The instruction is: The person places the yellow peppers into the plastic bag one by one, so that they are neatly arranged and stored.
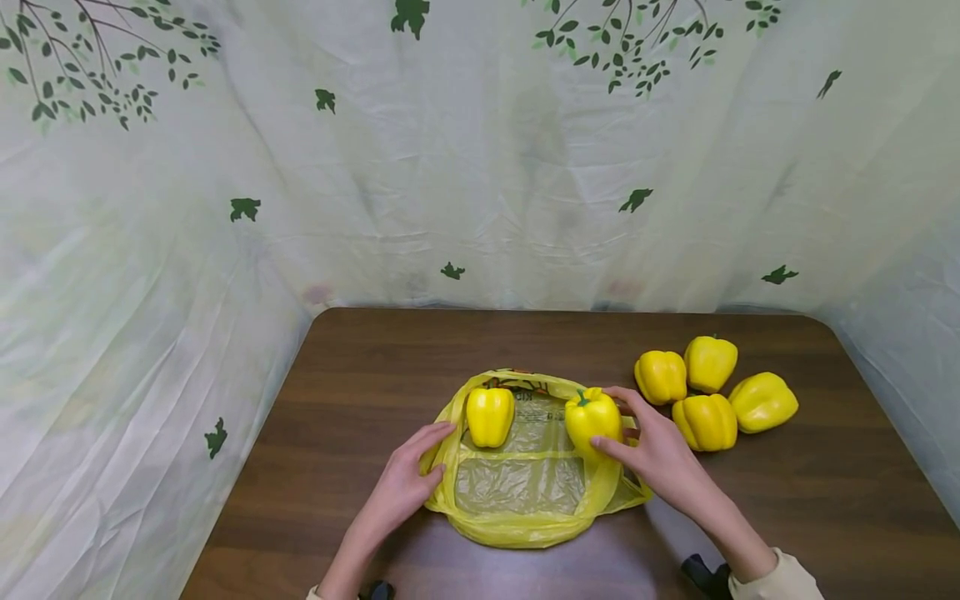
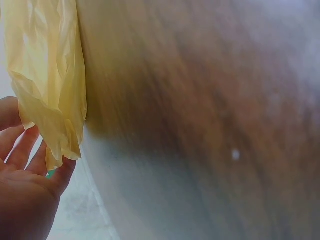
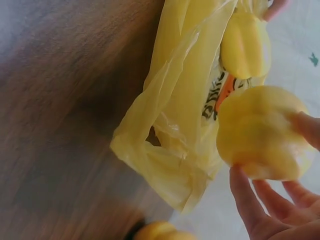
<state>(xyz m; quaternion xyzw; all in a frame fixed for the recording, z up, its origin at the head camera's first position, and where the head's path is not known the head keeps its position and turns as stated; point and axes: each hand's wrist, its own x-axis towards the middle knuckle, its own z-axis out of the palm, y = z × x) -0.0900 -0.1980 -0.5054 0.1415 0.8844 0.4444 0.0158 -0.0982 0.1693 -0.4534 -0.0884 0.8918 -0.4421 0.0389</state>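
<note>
A yellow plastic bag (image 1: pixel 517 533) lies spread on the table with its mouth open upward. One yellow bell pepper (image 1: pixel 491 417) rests inside it at the left. My left hand (image 1: pixel 408 479) holds the bag's left rim; in the left wrist view, a fold of the bag (image 2: pixel 55 100) hangs between the thumb and fingers. At the bag's right side, my right hand (image 1: pixel 660 454) grips a second yellow bell pepper (image 1: pixel 592 421) over the opening, stem upward. The right wrist view shows that bell pepper (image 3: pixel 262 132) between thumb and fingertips.
Several more yellow bell peppers (image 1: pixel 705 421) sit grouped on the right of the brown wooden table (image 1: pixel 405 342). A pale curtain with leaf prints (image 1: pixel 487 183) hangs behind the table and along its sides.
</note>
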